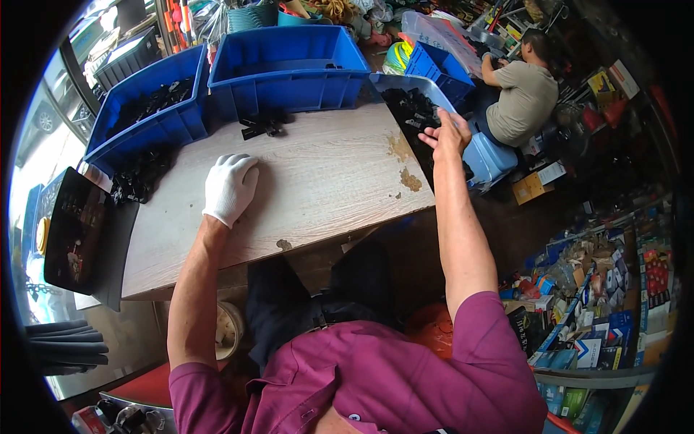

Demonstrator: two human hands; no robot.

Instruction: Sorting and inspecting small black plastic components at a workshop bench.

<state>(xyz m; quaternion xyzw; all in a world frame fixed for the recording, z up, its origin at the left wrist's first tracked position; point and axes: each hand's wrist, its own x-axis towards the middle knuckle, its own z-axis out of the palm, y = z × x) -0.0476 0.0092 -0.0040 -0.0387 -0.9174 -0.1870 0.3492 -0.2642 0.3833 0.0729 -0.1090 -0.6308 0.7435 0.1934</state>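
Note:
My left hand [231, 189], in a white knit glove, rests palm down on the wooden tabletop [318, 173]. Its fingers are slightly bent and I see nothing in them. My bare right hand [450, 136] reaches to the table's right edge, beside a light-coloured bin of small black parts [410, 107]. Its fingers are apart and appear to hold nothing. A small pile of black plastic pieces [262, 126] lies ahead of my gloved hand, in front of a large blue bin [289, 90]. Another black pile [141, 173] is at the table's left.
A second blue bin [148, 119] with black parts stands at the back left. A dark tray-like panel [76, 231] leans at the left edge. A co-worker [524, 94] sits at the right, near a blue crate [441, 72]. A cardboard box [538, 182] and packed shelves lie beyond.

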